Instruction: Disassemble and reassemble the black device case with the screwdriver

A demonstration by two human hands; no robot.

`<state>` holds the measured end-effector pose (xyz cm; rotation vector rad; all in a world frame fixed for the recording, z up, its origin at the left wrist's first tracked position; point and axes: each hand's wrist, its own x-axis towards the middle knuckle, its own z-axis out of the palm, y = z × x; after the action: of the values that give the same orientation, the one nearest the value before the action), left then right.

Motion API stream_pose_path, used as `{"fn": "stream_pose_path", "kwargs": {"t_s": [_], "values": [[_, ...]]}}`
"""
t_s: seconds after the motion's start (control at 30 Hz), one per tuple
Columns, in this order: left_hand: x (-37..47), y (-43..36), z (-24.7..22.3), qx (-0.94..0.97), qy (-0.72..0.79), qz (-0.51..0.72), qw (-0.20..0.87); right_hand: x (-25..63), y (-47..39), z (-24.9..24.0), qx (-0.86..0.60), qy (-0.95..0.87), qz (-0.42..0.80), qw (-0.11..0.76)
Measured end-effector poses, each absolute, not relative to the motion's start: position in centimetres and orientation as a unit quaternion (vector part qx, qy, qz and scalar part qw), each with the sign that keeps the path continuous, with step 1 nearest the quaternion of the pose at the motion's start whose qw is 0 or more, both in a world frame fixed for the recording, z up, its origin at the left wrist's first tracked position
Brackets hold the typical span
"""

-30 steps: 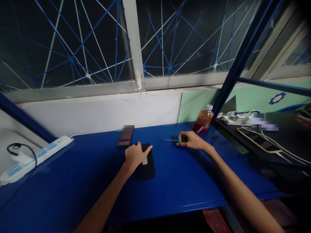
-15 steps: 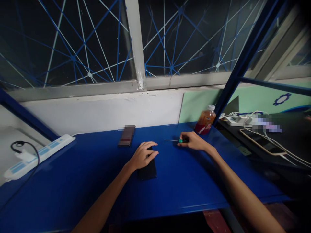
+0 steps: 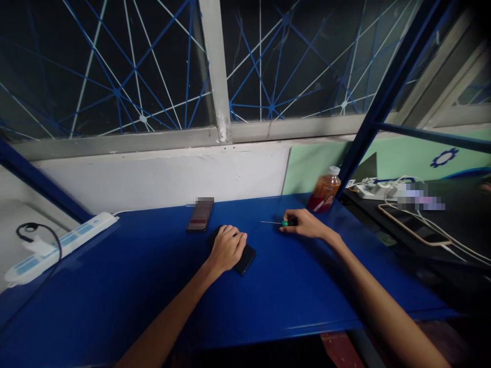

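My left hand (image 3: pixel 228 249) lies over a dark phone-like slab (image 3: pixel 246 260) on the blue table (image 3: pixel 268 301), its fingers bent together and resting on the slab's middle. Both ends of the slab show past the hand, and it lies at a slant. In my right hand (image 3: pixel 303 224) is a small screwdriver (image 3: pixel 285 223) with a green and black handle, pinched between thumb and fingers, its thin shaft pointing left just above or on the table. Behind my left hand lies a second dark phone (image 3: pixel 201 214), partly blurred.
A bottle of reddish drink (image 3: pixel 325 190) stands at the back right. A white power strip (image 3: pixel 63 248) with a black cable lies at the left. On the dark neighbouring table (image 3: pixel 387 232) are a phone (image 3: pixel 414 225), cables and another power strip.
The slab under my left hand has turned, its near end swinging right. My left fingers have closed down onto it. My right hand and the screwdriver have hardly moved.
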<state>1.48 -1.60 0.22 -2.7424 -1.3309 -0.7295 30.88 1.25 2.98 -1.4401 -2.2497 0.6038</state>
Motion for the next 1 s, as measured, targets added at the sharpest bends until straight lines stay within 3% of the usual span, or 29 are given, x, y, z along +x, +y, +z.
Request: {"fn": "stream_pose_path", "kwargs": {"t_s": [0.17, 0.33, 0.47, 1.0], "values": [[1.2, -1.1, 0.1, -0.817, -0.521, -0.242, 0.046, 30.5, 1.0, 3.3, -0.498, -0.812, 0.241, 0.188], [-0.5, -0.4, 1.2, -0.91, -0.374, -0.16, -0.083, 29.6, 0.5, 3.5, -0.483, -0.826, 0.251, 0.148], [-1.3, -0.1, 1.6, -0.931, -0.326, -0.112, -0.123, 29.1, 0.4, 3.1, -0.467, -0.836, 0.255, 0.136], [-0.7, -0.1, 0.6, -0.92, -0.361, -0.135, -0.075, 28.3, 0.6, 1.9, -0.456, -0.835, 0.28, 0.128]]}}
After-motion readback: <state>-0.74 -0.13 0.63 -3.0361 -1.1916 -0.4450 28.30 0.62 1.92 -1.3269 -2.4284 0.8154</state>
